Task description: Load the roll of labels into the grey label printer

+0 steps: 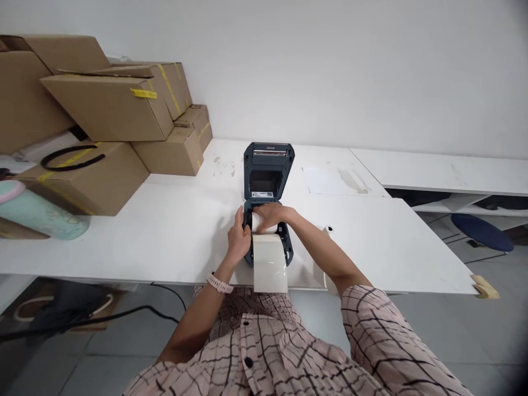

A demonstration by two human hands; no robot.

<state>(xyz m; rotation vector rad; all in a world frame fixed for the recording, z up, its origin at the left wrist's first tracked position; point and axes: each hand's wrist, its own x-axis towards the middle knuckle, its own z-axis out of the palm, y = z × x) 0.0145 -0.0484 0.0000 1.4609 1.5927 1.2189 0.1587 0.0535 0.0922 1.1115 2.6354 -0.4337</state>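
Note:
A dark label printer [269,169] stands on the white table with its lid tipped up and back. Inside its lower half sits a white label roll [256,222], and a wide strip of label paper [270,267] runs from it over the printer's front and past the table edge. My right hand [267,215] reaches into the printer from the right, closed over the top of the roll; its fingertips are partly hidden. Against the printer's left side, my left hand [239,237] grips the housing, thumb near the roll.
Cardboard boxes [111,107] are stacked at the left, with a black band [74,165] on one. A mint bottle [45,212] leans nearby. Another white roll [328,231] stands behind my right forearm. A paper sheet [322,180] lies at the back. A blue stool [482,232] is right.

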